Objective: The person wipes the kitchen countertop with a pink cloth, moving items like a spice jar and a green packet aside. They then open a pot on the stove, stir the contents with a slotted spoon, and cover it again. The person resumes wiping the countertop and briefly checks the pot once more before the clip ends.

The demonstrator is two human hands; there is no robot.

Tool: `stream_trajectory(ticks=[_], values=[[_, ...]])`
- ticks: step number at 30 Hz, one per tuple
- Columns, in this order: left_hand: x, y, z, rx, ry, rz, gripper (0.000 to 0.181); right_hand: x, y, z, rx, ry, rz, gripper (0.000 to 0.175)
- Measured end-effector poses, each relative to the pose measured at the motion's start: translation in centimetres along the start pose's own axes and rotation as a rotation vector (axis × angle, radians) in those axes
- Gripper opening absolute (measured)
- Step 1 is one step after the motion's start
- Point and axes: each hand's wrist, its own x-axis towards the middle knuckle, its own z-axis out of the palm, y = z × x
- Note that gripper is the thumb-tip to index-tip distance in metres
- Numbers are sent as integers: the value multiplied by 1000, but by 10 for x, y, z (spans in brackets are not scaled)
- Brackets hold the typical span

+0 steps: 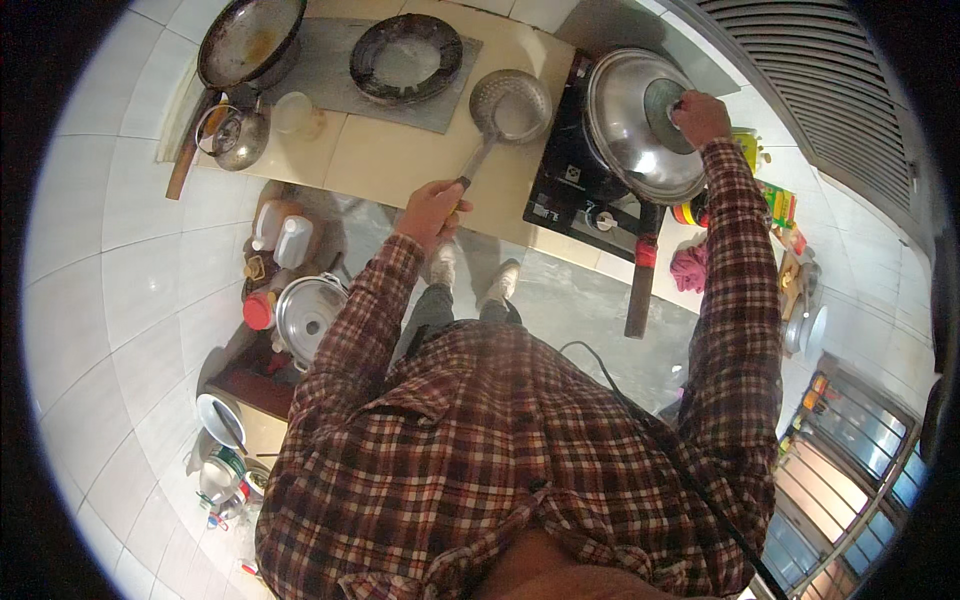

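Note:
My left hand (435,213) grips the dark handle of a skimmer ladle with a perforated metal bowl (511,105). The bowl is over the tiled counter (420,161), left of the gas stove. My right hand (702,120) holds the knob of a domed metal lid with a glass centre (626,112). That lid covers a wok on the black gas stove (559,184); whatever is inside is hidden. From beneath the lid the wok's wooden handle (640,292) sticks out past the counter edge, a red band around it.
A black ring-shaped pan support (409,56) lies on a grey board. A frying pan (251,45), a kettle (241,139) and a plastic cup (293,112) stand at the left. Right of the stove are a pink cloth (688,268) and several packages. A range hood (817,75) overhangs the right side.

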Motion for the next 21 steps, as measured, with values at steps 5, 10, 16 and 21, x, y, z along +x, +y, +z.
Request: stream_trajectory(ticks=[5, 10, 16, 21], values=[[20, -8, 0, -68, -47, 59, 30, -1, 1, 4, 3, 76, 10, 34], [52, -29, -17, 196, 44, 94, 26, -13, 3, 8, 139, 175, 74, 46], [85, -50, -30, 1082, 86, 491, 33, -89, 36, 0, 383, 458, 162, 49], [93, -64, -4, 1368, 195, 471, 29, -251, 57, 31, 874, 500, 450, 38]])
